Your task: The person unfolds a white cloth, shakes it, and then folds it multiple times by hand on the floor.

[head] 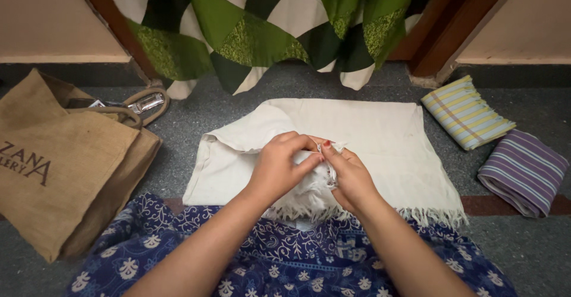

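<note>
Lying flat on the grey speckled floor (333,86) just ahead of the person's lap, the cream fringed cotton towel (380,148) runs its long axis left to right, fringe along the near edge. Both hands meet over its near middle: the left hand (278,165) and the right hand (351,175) are each pinched shut on a bunched fold between them, equally close. A brown jute bag (56,160) sits left; two striped folded cloths (493,145) lie right
</note>
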